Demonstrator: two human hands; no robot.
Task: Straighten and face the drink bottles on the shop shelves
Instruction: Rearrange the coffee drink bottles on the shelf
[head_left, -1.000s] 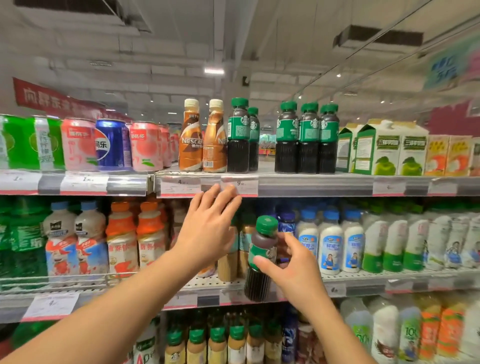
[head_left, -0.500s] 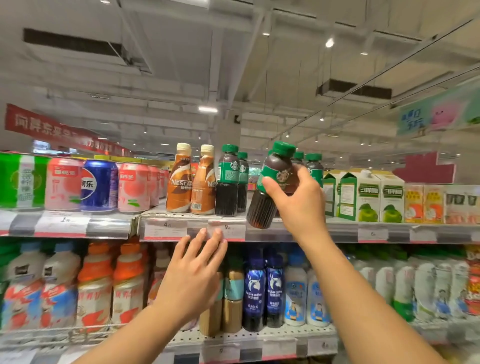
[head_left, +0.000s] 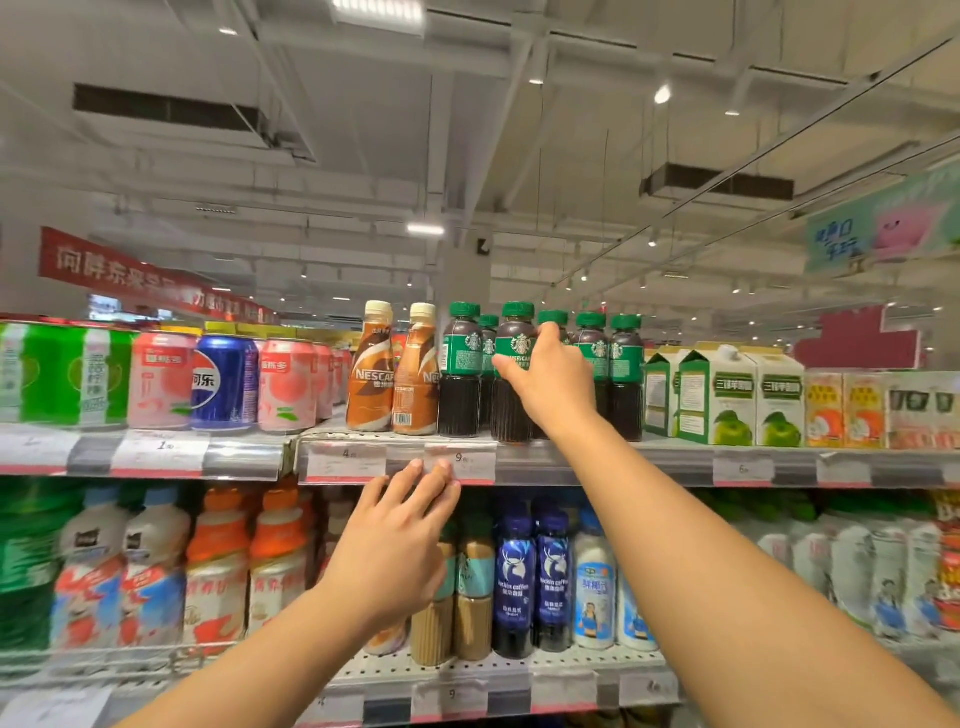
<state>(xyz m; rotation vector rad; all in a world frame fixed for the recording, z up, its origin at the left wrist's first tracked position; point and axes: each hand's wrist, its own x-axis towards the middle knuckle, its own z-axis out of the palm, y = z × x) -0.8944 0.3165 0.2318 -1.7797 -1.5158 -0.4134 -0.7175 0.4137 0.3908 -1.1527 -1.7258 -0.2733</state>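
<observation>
Green-capped bottle (head_left: 515, 371) stands upright in the right hand's (head_left: 553, 379) grip on the top shelf (head_left: 597, 460); the left hand (head_left: 397, 545) hovers flat and empty below.

We see the coffee bottle (head_left: 514, 374) standing on the top shelf (head_left: 597, 460), bottles either side, cartons (head_left: 727, 395) further right, cans (head_left: 223, 382) at left. Right hand (head_left: 550, 374) around it; left hand (head_left: 395, 545) below, fingertips (head_left: 415, 466) at the shelf's price strip (head_left: 460, 460).
</observation>
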